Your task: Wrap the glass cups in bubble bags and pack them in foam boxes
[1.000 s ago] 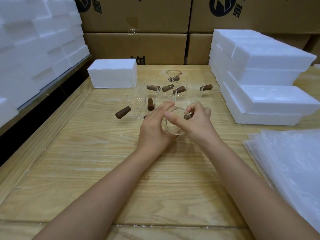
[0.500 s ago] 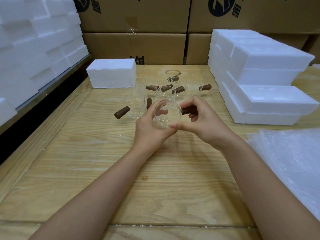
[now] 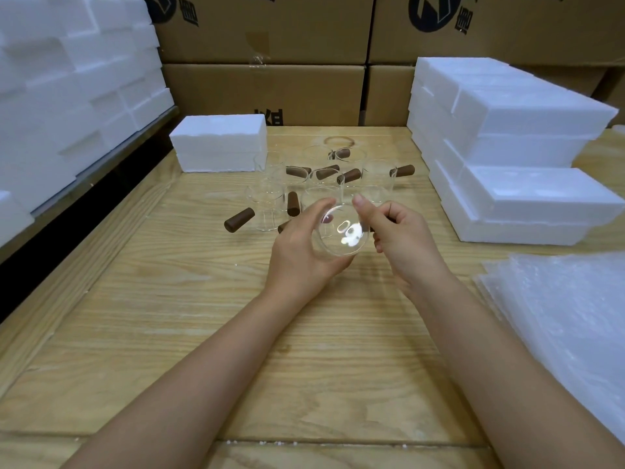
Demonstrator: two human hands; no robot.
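We see both hands up over the middle of the counter (image 3: 169, 333), sharing one glass cup (image 3: 342, 231). The left hand (image 3: 302, 255) cups it from the left and below, fingers and thumb curled round the glass wall. The right hand (image 3: 404, 242) sits on the cup's right side, fingers curled in, one fingertip (image 3: 358, 200) raised at the cup's top edge; we read it as gripping the cup at its handle side, though the handle is almost wholly hidden in the fist, only a dark sliver shows. The cup is held off the counter, unwrapped, tilted so a round end faces the camera, bright glare spots on it; we cannot tell if that end is base or mouth. Behind the hands, other cups (image 3: 267, 206) stand in a loose cluster on the counter, clear glass with stubby brown handles (image 3: 239, 220) pointing different ways. One foam box (image 3: 220, 143) lies at the back left of that cluster, closed, just beside the nearest cup. More foam boxes (image 3: 527, 198) are stacked in steps along the right side, and another white foam pile (image 3: 67, 79) fills the far left. A stack of bubble bags (image 3: 571, 319) lies flat at near right, well apart from the held cup. At the back, cardboard boxes (image 3: 263, 93) form a wall, dark print on them that we cannot read
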